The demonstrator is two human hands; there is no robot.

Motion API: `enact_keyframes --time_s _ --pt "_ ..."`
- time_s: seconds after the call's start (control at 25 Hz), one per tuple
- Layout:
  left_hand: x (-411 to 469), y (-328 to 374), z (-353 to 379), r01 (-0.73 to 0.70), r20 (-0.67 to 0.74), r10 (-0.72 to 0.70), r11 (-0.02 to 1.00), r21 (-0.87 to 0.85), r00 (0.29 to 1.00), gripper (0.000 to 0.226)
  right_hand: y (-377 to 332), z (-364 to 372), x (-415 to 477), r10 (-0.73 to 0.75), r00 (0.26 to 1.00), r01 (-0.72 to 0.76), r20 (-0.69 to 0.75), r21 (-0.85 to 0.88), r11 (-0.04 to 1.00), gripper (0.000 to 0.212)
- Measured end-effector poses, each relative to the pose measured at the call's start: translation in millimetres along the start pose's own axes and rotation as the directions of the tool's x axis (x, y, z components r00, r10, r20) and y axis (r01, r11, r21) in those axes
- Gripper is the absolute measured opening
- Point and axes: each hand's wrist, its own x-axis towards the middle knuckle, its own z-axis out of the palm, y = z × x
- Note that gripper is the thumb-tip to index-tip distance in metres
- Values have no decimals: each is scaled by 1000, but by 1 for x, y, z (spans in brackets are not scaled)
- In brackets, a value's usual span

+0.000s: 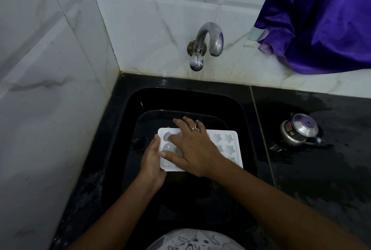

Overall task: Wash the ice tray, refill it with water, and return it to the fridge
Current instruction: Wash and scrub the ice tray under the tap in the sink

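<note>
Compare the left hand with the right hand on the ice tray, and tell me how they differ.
The left hand grips the ice tray by its left edge, while the right hand lies flat on top with fingers spread. The right hand wears a ring; the left hand shows none. The right hand reaches across the tray's top; the left hand stays at its side. Both touch the tray over the black sink.
</note>
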Motion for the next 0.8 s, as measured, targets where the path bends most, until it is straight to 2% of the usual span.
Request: enact_keyframes --time_s 0.16,0.56,0.68,0.8 --pt "-1 -2 3 -6 4 6 1000 10 1000 56 -3 -2 4 52 999 -52 5 25 998 64" --pt "-1 -3 0 -16 29 15 1000 14 999 55 -8 3 2 15 1000 -16 27 38 999 73" --pt "-2 -2 0 -20 35 18 999 42 999 56 -6 1 3 70 998 -70 -2 41 997 66" --pt "-2 -1 0 -28 27 28 999 22 999 53 -10 1 3 67 998 -68 11 73 995 71"
